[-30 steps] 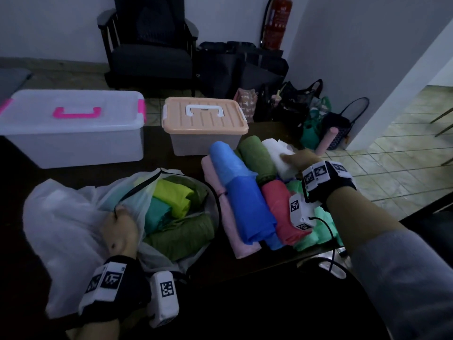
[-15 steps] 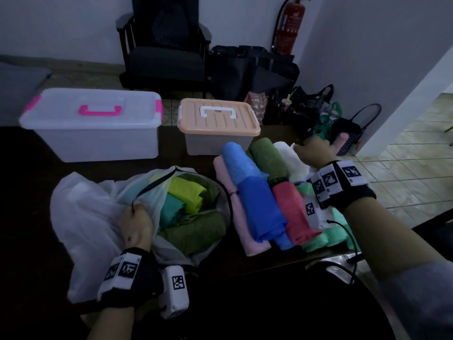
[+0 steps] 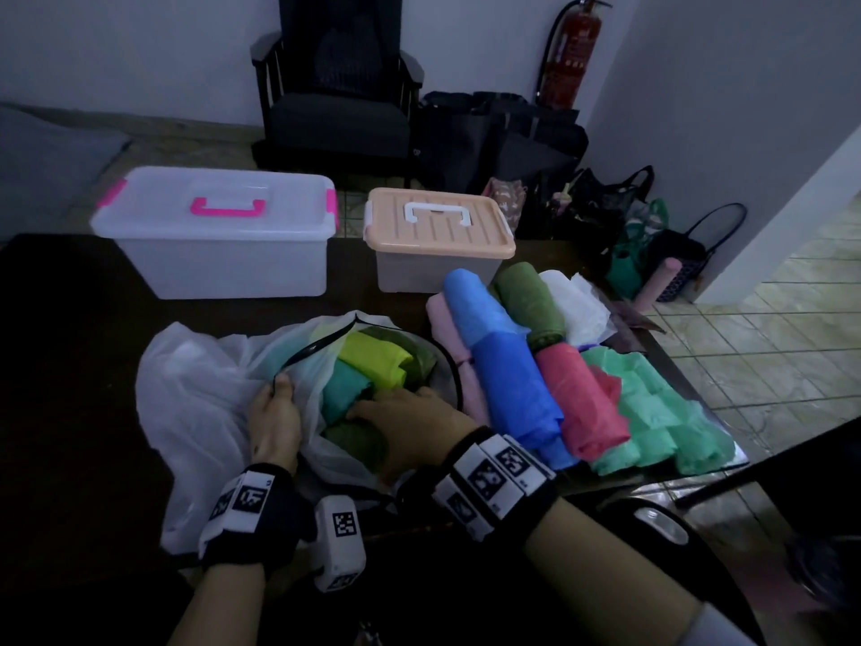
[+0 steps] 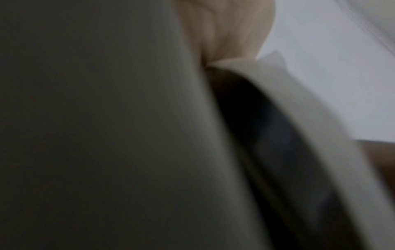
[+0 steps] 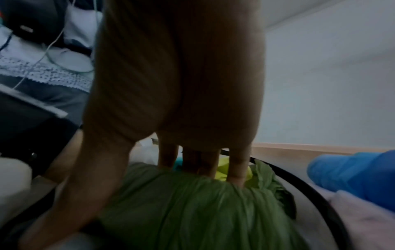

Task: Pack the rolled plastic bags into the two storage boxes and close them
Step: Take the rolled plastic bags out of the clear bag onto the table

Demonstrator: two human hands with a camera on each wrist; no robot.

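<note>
Green roll point(image 3: 356, 442) crosswise in white bag point(image 3: 195, 389), right hand point(image 3: 410, 414) gripping it.

Sack point(image 3: 195, 403) left of rolls point(image 3: 508, 380); behind them, left box point(image 3: 223, 268), right box point(image 3: 433, 272).
</note>
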